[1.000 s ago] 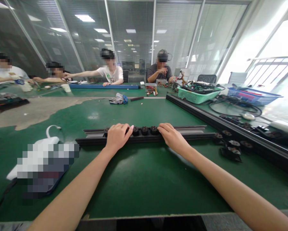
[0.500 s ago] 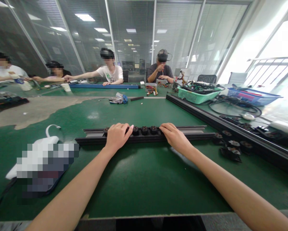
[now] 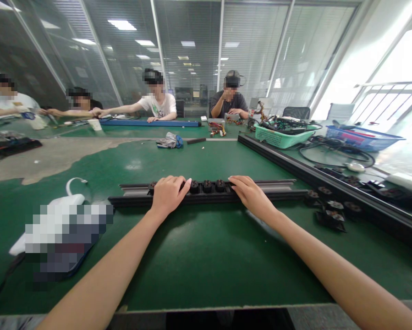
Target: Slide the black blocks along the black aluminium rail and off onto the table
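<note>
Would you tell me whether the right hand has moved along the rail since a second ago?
Yes, slightly: the right hand has slid rightward along the black rail, away from the three round black parts.

Both bare forearms reach forward from the lower corners, angling inward. The left hand (image 3: 167, 195) lies palm down, knuckles up, fingers curled. The right hand (image 3: 252, 197) lies palm down with fingers stretched flat, pointing toward the left one without touching it.
</note>
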Demonstrator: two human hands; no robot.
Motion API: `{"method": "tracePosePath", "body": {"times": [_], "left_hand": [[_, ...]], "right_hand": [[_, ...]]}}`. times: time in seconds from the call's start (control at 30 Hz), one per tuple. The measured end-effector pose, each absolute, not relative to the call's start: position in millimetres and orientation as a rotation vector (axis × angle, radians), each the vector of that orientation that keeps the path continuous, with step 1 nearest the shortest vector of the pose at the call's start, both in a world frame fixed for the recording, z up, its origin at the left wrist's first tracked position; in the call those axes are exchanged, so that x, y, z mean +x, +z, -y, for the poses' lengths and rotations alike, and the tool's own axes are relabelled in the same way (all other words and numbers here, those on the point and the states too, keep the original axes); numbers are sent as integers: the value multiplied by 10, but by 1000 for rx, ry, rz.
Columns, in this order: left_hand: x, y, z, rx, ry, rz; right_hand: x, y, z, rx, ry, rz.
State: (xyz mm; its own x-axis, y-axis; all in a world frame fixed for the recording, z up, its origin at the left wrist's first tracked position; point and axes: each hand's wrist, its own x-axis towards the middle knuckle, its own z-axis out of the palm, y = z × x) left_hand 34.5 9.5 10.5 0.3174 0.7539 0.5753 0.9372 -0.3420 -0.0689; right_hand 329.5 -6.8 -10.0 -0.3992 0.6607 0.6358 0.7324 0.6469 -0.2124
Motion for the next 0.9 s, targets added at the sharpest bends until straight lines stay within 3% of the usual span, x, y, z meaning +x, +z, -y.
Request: {"method": "tracePosePath", "body": {"times": [0.9], "left_hand": [[338, 83, -101, -2199, -662, 1508]], "right_hand": [[3300, -114, 95, -1155, -114, 2136]]}}
